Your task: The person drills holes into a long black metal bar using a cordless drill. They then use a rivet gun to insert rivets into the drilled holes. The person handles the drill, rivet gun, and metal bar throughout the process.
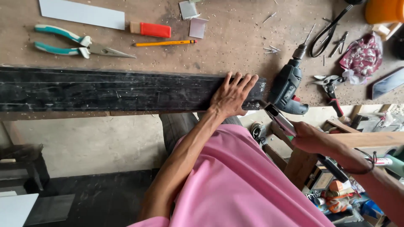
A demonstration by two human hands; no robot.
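Hands first, seen from the head camera: our left hand [232,95] lies flat and open on the right end of the beam [109,90], fingers [248,82] spread over its far top edge and the palm pressing down, which we judge is there to pin the beam against the bench [219,46] so it cannot slide. Our right hand [309,138] is closed around a strip [280,120], a narrow shiny metal piece, held low off the bench edge with its free end angled up toward the beam's right end; it stops just beside that end, and we cannot tell whether it touches. A black band sits on the right wrist. Beam looks long, flat and black, its face scuffed and flecked with pale dust and scratches, and it runs along the near edge of the bench from the left border to the left hand. Drill [289,84] rests just past the beam's end, within easy reach of the right hand. Farther back lie pliers [75,45] with teal handles, a yellow pencil [165,43], a red block [151,29], snips [330,88] and scattered nails, all well apart from both hands.
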